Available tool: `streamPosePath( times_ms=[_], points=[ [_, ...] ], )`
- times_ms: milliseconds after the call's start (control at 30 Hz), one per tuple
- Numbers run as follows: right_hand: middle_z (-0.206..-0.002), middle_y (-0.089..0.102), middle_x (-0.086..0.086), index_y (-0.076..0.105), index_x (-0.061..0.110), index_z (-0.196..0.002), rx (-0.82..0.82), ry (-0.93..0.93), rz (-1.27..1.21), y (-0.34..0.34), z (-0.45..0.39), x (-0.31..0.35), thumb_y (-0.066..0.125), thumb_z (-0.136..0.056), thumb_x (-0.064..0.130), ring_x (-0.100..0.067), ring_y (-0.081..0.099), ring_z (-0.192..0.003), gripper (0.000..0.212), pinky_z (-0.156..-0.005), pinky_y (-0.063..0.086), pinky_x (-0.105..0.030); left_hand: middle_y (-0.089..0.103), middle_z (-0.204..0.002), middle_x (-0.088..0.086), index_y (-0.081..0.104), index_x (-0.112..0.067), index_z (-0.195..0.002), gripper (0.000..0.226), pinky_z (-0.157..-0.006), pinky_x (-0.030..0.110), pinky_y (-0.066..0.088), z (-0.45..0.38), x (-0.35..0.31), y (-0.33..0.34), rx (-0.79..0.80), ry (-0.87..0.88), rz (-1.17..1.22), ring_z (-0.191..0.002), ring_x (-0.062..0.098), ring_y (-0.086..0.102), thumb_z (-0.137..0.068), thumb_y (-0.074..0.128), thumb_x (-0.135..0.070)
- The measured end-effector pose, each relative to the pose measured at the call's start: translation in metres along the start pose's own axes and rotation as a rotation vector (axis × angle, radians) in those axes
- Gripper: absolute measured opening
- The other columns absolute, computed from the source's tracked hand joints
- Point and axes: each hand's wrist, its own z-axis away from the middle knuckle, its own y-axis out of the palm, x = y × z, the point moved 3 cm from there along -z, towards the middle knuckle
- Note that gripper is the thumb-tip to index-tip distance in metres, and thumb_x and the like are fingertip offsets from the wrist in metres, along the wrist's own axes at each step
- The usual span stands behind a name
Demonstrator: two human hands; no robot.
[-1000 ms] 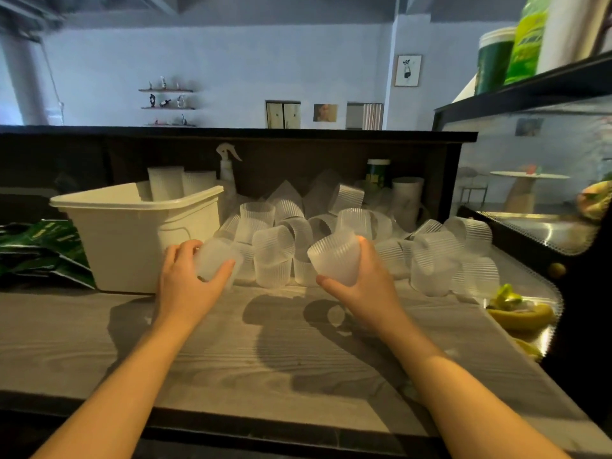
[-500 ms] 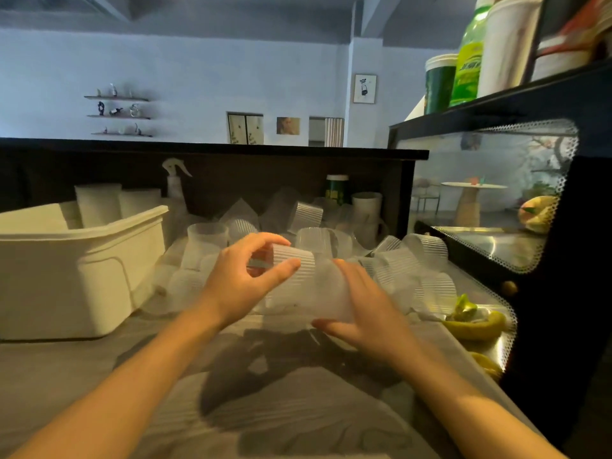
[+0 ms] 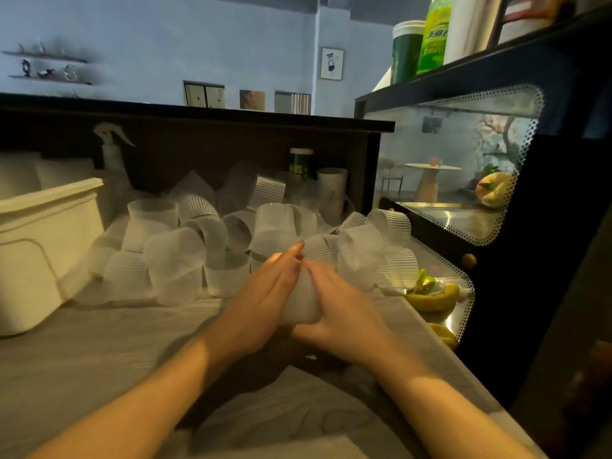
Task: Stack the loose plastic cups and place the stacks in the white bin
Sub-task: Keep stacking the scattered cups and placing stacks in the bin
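Lower centre, over the tabletop (image 3: 99, 352): left hand (image 3: 265, 299) and right hand (image 3: 344, 313) now clasp one nested cup stack (image 3: 303, 303) between them; a second ago each gripped a separate cup. Stack begun. Behind, mid-frame, loose cups (image 3: 205, 246) remain heaped; white bin (image 3: 43, 246) sits left edge.
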Motion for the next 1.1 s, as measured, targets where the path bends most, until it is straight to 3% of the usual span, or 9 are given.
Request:
streamPosePath(
  times_ms=[100,267,400,533,700,867,1000,1100],
  points=[
    [-0.122,0.050,0.011,0.035,0.034,-0.131,-0.033,0.069,0.053,-0.012,0.006,-0.011,0.072,-0.070,0.057,-0.012,0.053,-0.109,0.075,-0.090,0.048,-0.040,0.049,-0.133,-0.023,0.041,-0.038,-0.140,0.053,-0.091,0.000,0.034,0.003,-0.005,-0.004,-0.064,0.040,0.049,-0.119,-0.019,0.042,-0.095,0.025,-0.060],
    [-0.116,0.051,0.013,0.037,0.033,-0.124,-0.168,0.250,-0.015,-0.043,0.039,-0.044,0.075,-0.067,0.061,-0.009,0.053,-0.103,0.074,-0.081,0.052,-0.030,0.057,-0.119,-0.016,0.053,-0.036,-0.127,0.036,-0.072,0.008,0.049,-0.013,-0.008,-0.002,-0.075,-0.007,0.042,-0.104,-0.007,0.055,-0.094,0.046,-0.048],
    [-0.116,0.049,0.015,0.036,0.037,-0.122,-0.306,0.353,-0.147,-0.048,0.061,-0.065,0.080,-0.067,0.054,-0.006,0.052,-0.104,0.072,-0.079,0.051,-0.027,0.053,-0.124,-0.011,0.049,-0.026,-0.136,0.047,-0.089,0.025,0.052,-0.051,-0.013,0.023,-0.073,0.047,-0.191,-0.111,0.006,0.054,-0.093,0.057,-0.043],
    [-0.121,0.049,0.014,0.035,0.036,-0.130,-0.359,0.410,-0.313,-0.045,0.069,-0.074,0.080,-0.068,0.053,-0.004,0.051,-0.109,0.079,-0.075,0.048,-0.018,0.048,-0.139,-0.004,0.043,-0.024,-0.143,0.061,-0.102,0.031,0.044,-0.085,-0.011,0.058,-0.168,-0.005,-0.178,-0.123,0.013,0.047,-0.089,0.067,-0.041],
    [-0.119,0.049,0.013,0.036,0.037,-0.127,-0.397,0.458,-0.297,-0.043,0.070,-0.080,0.074,-0.062,0.065,-0.007,0.052,-0.109,0.080,-0.082,0.054,-0.031,0.037,-0.148,0.003,0.032,-0.019,-0.149,0.080,-0.110,0.040,0.034,-0.103,0.004,0.091,-0.184,-0.092,-0.275,-0.135,0.023,0.035,-0.085,0.067,-0.052],
    [-0.119,0.051,0.011,0.039,0.031,-0.127,-0.417,0.460,-0.285,-0.042,0.067,-0.081,0.073,-0.061,0.065,-0.007,0.052,-0.108,0.081,-0.080,0.049,-0.023,0.049,-0.135,0.006,0.045,-0.019,-0.136,0.067,-0.104,0.042,0.040,-0.107,0.015,0.090,-0.303,0.002,-0.334,-0.126,0.024,0.041,-0.082,0.073,-0.045],
    [-0.118,0.053,0.012,0.042,0.032,-0.123,-0.428,0.466,-0.302,-0.042,0.067,-0.082,0.072,-0.059,0.066,-0.006,0.054,-0.107,0.079,-0.080,0.052,-0.026,0.050,-0.133,0.003,0.044,-0.020,-0.134,0.065,-0.103,0.041,0.045,-0.104,0.018,0.088,-0.305,-0.027,-0.129,-0.122,0.020,0.046,-0.081,0.076,-0.039],
    [-0.119,0.052,0.013,0.041,0.033,-0.126,-0.425,0.474,-0.321,-0.043,0.069,-0.082,0.077,-0.063,0.061,-0.006,0.054,-0.109,0.078,-0.083,0.055,-0.030,0.050,-0.133,0.001,0.043,-0.021,-0.139,0.065,-0.098,0.033,0.047,-0.099,0.017,0.079,-0.402,-0.001,-0.036,-0.118,0.017,0.049,-0.084,0.072,-0.039]
  ],
)
